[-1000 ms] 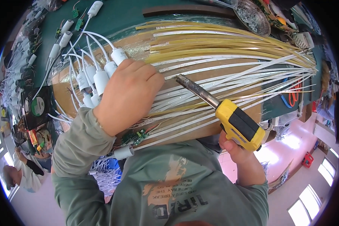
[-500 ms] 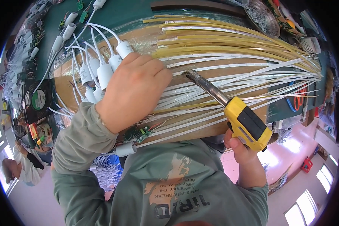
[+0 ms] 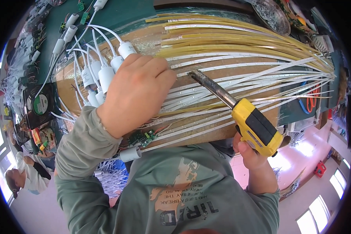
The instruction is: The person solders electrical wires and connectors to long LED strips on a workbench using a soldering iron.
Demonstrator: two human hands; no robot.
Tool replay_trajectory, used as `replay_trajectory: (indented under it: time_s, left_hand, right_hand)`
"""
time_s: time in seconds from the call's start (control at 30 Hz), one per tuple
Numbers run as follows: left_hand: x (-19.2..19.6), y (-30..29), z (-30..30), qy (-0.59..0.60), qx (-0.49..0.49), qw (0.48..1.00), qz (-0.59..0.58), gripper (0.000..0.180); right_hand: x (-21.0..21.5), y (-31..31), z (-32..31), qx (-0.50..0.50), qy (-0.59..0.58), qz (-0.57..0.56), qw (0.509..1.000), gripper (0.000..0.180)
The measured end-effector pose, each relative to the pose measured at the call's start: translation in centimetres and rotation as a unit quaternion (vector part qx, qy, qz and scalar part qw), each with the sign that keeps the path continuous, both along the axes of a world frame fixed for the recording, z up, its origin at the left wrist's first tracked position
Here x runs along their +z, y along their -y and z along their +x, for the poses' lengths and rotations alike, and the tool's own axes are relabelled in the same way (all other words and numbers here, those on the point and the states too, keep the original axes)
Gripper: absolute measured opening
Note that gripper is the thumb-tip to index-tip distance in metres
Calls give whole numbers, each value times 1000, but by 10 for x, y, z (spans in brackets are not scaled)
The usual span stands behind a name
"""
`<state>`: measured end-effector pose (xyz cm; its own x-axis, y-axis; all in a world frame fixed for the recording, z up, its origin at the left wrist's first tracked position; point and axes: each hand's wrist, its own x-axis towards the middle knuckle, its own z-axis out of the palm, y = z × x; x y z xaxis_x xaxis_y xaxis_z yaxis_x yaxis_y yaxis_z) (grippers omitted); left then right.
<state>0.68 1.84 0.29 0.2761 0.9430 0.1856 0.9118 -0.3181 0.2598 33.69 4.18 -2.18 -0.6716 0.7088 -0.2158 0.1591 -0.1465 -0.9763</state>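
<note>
My left hand (image 3: 138, 91) lies palm down over the middle of the board, its fingers curled under. What they grip is hidden beneath it. White cylindrical housings (image 3: 106, 78) with white cables lie against its far left side. From under its right side, white LED strips (image 3: 222, 82) fan out to the right. In my right hand (image 3: 250, 154) is a yellow and black soldering gun (image 3: 257, 126), held by its handle. The gun's darkened metal barrel points up and left, its tip above the strips, just right of my left hand.
Yellow-backed strips (image 3: 222, 41) lie at the far side of the brown board (image 3: 144, 37). A green circuit board (image 3: 140, 137) and a loose white housing (image 3: 130, 154) sit at the near edge. A black fan (image 3: 37, 104) stands left; a metal dish (image 3: 272, 17) is far right. Another person (image 3: 29, 173) is at left.
My left hand has shifted very slightly left, with the nearby housings. The soldering gun stays almost in place. The person at left has moved a little.
</note>
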Motion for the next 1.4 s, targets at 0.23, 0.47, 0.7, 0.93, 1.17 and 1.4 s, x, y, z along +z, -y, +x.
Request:
replay_trajectory:
  time_s: [0.23, 0.47, 0.7, 0.93, 1.17, 1.4]
  left_hand:
    - [6, 0, 3, 36, 28, 999, 19, 17]
    - [5, -1, 3, 43, 31, 999, -3, 16]
    - [6, -2, 4, 29, 41, 998, -22, 14]
    - [5, -1, 5, 65, 61, 995, 41, 14]
    - [4, 0, 6, 31, 52, 998, -2, 15]
    - [3, -1, 7, 24, 53, 998, -5, 14]
  right_hand:
    - [3, 0, -1, 12, 28, 28, 999, 33]
    - [5, -1, -2, 7, 51, 44, 998, 32]
    - [4, -1, -2, 9, 87, 85, 993, 32]
    - [-2, -1, -4, 36, 65, 164, 984, 49]
    - [5, -1, -9, 0, 56, 128, 990, 38]
    - [3, -4, -9, 24, 38, 126, 991, 37]
